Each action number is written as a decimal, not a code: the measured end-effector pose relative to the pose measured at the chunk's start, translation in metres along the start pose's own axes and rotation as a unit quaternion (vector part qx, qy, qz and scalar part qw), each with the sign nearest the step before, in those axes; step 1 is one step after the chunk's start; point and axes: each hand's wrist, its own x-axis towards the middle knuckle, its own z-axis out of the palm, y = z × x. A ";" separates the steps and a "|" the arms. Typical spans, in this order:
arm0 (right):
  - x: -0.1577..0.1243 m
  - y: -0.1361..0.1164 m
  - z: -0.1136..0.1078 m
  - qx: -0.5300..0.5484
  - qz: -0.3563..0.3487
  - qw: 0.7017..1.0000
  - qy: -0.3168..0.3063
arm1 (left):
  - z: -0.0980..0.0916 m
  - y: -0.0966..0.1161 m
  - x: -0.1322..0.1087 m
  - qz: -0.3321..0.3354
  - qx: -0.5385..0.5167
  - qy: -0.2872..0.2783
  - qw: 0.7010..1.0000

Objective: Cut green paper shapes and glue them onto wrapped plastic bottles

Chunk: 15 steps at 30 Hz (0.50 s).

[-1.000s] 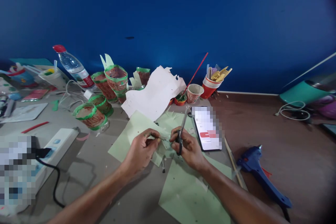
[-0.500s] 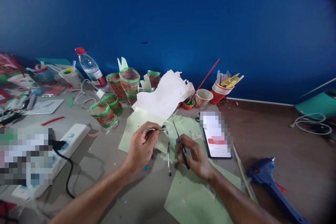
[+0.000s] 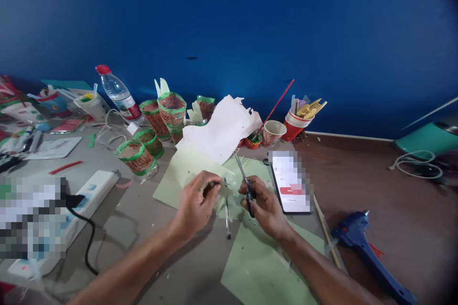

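Note:
My left hand [image 3: 196, 202] pinches a small piece of pale paper [image 3: 226, 186] with dark marks between thumb and fingertips. To its right, my right hand [image 3: 266, 207] is closed around the dark handles of a pair of scissors [image 3: 244, 171]. The scissor blades point away from me and stand apart from the small paper piece. A clear pen [image 3: 228, 221] lies on the table between my hands. Under and behind my left hand is a pale green paper sheet [image 3: 170, 181]. Another green sheet [image 3: 257, 264] lies beneath my right forearm.
A torn white sheet [image 3: 209, 131] leans at the back, beside green-rimmed cups [image 3: 138, 156] and a water bottle [image 3: 121, 97]. Right of my hands are a phone [image 3: 288, 176], paper cups [image 3: 275, 132] and a blue glue gun [image 3: 358, 243]. A power strip [image 3: 96, 186] lies left.
The scissors have turned in my right hand, so their handle loops show more. My left hand has lowered slightly and tilted the small paper piece. The whole view has shifted a little.

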 end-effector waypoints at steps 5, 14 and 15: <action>-0.002 0.001 0.005 0.018 0.003 1.000 -0.006 | 0.003 0.000 -0.004 -0.040 -0.032 -0.017 0.999; -0.004 -0.004 0.006 0.165 0.059 0.984 -0.037 | -0.001 0.005 0.001 -0.078 -0.213 0.081 0.971; -0.004 -0.005 0.006 0.204 0.062 0.976 -0.048 | -0.002 0.005 0.001 -0.070 -0.213 0.092 0.970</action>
